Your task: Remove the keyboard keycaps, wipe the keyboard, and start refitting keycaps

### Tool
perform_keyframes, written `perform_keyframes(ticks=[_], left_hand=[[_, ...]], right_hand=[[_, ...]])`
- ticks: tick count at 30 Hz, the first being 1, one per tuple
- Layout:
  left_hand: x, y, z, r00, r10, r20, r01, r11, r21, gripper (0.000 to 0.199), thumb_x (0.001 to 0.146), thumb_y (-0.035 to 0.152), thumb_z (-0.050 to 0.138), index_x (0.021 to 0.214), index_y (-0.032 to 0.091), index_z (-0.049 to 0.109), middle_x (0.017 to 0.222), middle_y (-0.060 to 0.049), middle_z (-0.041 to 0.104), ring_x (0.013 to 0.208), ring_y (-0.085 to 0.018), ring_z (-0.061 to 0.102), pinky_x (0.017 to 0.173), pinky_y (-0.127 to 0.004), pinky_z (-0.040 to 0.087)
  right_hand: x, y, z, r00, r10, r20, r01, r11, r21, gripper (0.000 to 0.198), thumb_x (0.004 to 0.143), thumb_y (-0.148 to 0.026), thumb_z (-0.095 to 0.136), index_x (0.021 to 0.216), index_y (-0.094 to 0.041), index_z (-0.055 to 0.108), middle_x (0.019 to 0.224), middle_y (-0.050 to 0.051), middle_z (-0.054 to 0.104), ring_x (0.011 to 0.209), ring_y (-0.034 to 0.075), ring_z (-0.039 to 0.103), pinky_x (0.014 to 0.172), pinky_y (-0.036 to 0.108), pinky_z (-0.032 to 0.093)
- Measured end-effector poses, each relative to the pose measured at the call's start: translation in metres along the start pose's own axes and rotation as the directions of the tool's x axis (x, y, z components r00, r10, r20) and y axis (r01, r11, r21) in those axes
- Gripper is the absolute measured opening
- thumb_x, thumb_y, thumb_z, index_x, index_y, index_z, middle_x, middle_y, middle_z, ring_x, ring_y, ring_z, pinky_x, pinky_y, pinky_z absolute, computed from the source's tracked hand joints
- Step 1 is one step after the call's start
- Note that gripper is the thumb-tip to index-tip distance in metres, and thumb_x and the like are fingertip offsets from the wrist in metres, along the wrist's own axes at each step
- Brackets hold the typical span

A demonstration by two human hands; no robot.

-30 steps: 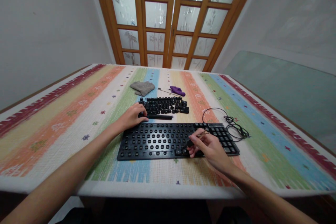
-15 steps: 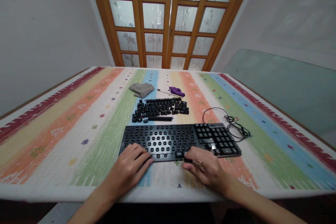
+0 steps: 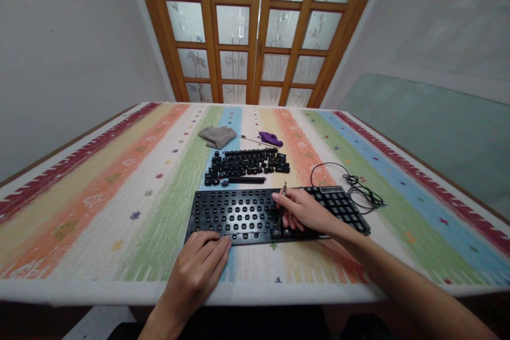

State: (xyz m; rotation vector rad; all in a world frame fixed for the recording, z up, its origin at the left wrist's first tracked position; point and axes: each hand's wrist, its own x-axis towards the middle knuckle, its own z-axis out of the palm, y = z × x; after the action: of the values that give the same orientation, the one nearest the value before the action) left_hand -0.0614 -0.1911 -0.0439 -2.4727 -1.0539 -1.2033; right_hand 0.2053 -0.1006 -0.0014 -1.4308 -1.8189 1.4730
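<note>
A black computer keyboard [image 3: 239,218] lies on the table, its main section stripped of most keycaps. My left hand [image 3: 201,263] rests at its front left edge, the fingers laid out along the edge and not wrapped round it. Over the middle right of the keyboard, my right hand [image 3: 297,210] pinches a slim metal tool [image 3: 284,188] whose top end pokes up past the fingers. Its lower end points down to the front row, where a few dark keycaps [image 3: 276,234] sit. The exact kind of tool is hard to make out.
Behind the keyboard lie loose black keycaps [image 3: 255,160] in rows, with a long space bar [image 3: 246,180] in front. Farther back are a grey cloth [image 3: 217,136], a thin rod [image 3: 257,141] and a purple cloth [image 3: 271,138]. The coiled cable [image 3: 360,191] lies to the right.
My right hand has moved up and away from the keyboard's front edge, turning the tool upright over the keys. The left hand stays at the front left edge.
</note>
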Motion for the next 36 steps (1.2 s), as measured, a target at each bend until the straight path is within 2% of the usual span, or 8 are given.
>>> perform_keyframes(ticks=[3, 5, 8, 11, 13, 18, 22, 36], left_hand=[[0.002, 0.001, 0.000, 1.000, -0.005, 0.011, 0.005, 1.000, -0.008, 0.011, 0.092, 0.006, 0.058, 0.099, 0.010, 0.066, 0.082, -0.006, 0.069, 0.085, -0.021, 0.060, 0.076, -0.036, 0.052], [0.003, 0.002, 0.000, 1.000, -0.005, 0.030, 0.005, 1.000, -0.013, 0.010, 0.093, 0.007, 0.057, 0.098, 0.010, 0.066, 0.083, -0.006, 0.069, 0.085, -0.021, 0.060, 0.078, -0.037, 0.052], [0.003, 0.001, 0.000, 0.999, -0.011, 0.034, 0.012, 1.000, -0.016, 0.011, 0.094, 0.008, 0.055, 0.097, 0.010, 0.066, 0.083, -0.006, 0.069, 0.086, -0.021, 0.060, 0.078, -0.037, 0.052], [0.004, 0.001, 0.000, 0.999, -0.021, 0.036, 0.022, 1.000, -0.021, 0.011, 0.094, 0.008, 0.055, 0.096, 0.010, 0.066, 0.082, -0.006, 0.069, 0.085, -0.021, 0.060, 0.078, -0.036, 0.052], [0.004, 0.001, 0.000, 0.999, -0.031, 0.038, 0.032, 0.999, -0.025, 0.011, 0.094, 0.009, 0.056, 0.096, 0.010, 0.066, 0.081, -0.006, 0.069, 0.085, -0.021, 0.060, 0.077, -0.036, 0.052], [0.003, 0.002, 0.001, 0.999, -0.041, 0.030, 0.042, 0.999, -0.026, 0.010, 0.093, 0.009, 0.057, 0.096, 0.011, 0.066, 0.080, -0.005, 0.068, 0.085, -0.021, 0.061, 0.077, -0.036, 0.052], [0.003, 0.000, 0.001, 0.998, -0.062, 0.020, 0.063, 0.997, -0.055, 0.010, 0.092, 0.008, 0.059, 0.097, 0.012, 0.067, 0.081, -0.005, 0.069, 0.085, -0.020, 0.061, 0.078, -0.036, 0.051], [0.092, -0.002, 0.019, 0.962, -0.042, 0.270, 0.121, 0.951, -0.283, 0.029, 0.092, 0.029, 0.064, 0.118, 0.016, 0.062, 0.106, -0.010, 0.070, 0.098, -0.023, 0.064, 0.087, -0.040, 0.054]], right_hand=[[-0.002, -0.001, -0.001, 0.999, -0.039, 0.018, 0.040, 0.998, -0.047, 0.039, 0.096, -0.056, 0.041, 0.080, -0.021, 0.045, 0.052, -0.002, 0.061, 0.033, 0.009, 0.045, 0.033, 0.020, 0.033], [-0.013, -0.005, 0.002, 0.976, -0.217, -0.026, 0.208, 0.957, -0.203, 0.037, 0.099, -0.051, 0.041, 0.079, -0.020, 0.048, 0.056, -0.001, 0.061, 0.042, 0.010, 0.051, 0.043, 0.021, 0.039], [-0.035, -0.008, 0.012, 0.837, -0.547, 0.024, 0.480, 0.711, -0.514, 0.033, 0.102, -0.039, 0.040, 0.081, -0.018, 0.056, 0.070, 0.003, 0.064, 0.061, 0.013, 0.060, 0.061, 0.025, 0.045], [-0.050, -0.007, 0.021, 0.710, -0.695, 0.112, 0.582, 0.491, -0.648, 0.034, 0.103, -0.033, 0.037, 0.083, -0.017, 0.058, 0.068, 0.004, 0.061, 0.061, 0.014, 0.058, 0.059, 0.026, 0.042], [-0.051, -0.005, 0.022, 0.721, -0.692, 0.047, 0.556, 0.537, -0.634, 0.036, 0.103, -0.035, 0.036, 0.081, -0.018, 0.058, 0.068, 0.004, 0.062, 0.060, 0.014, 0.059, 0.058, 0.025, 0.043], [-0.022, -0.001, 0.006, 0.972, -0.205, -0.117, 0.184, 0.968, -0.169, 0.039, 0.098, -0.051, 0.040, 0.077, -0.020, 0.050, 0.057, 0.000, 0.062, 0.039, 0.010, 0.053, 0.038, 0.021, 0.039], [0.006, -0.002, -0.007, 1.000, -0.001, 0.004, 0.001, 0.998, 0.062, 0.044, 0.092, -0.062, 0.045, 0.078, -0.021, 0.046, 0.050, -0.001, 0.061, 0.031, 0.009, 0.047, 0.030, 0.018, 0.033], [-0.004, -0.033, -0.028, 0.913, -0.395, -0.098, 0.389, 0.918, -0.077, 0.040, 0.096, -0.057, 0.046, 0.085, -0.019, 0.054, 0.064, 0.000, 0.064, 0.045, 0.010, 0.055, 0.044, 0.023, 0.045]])
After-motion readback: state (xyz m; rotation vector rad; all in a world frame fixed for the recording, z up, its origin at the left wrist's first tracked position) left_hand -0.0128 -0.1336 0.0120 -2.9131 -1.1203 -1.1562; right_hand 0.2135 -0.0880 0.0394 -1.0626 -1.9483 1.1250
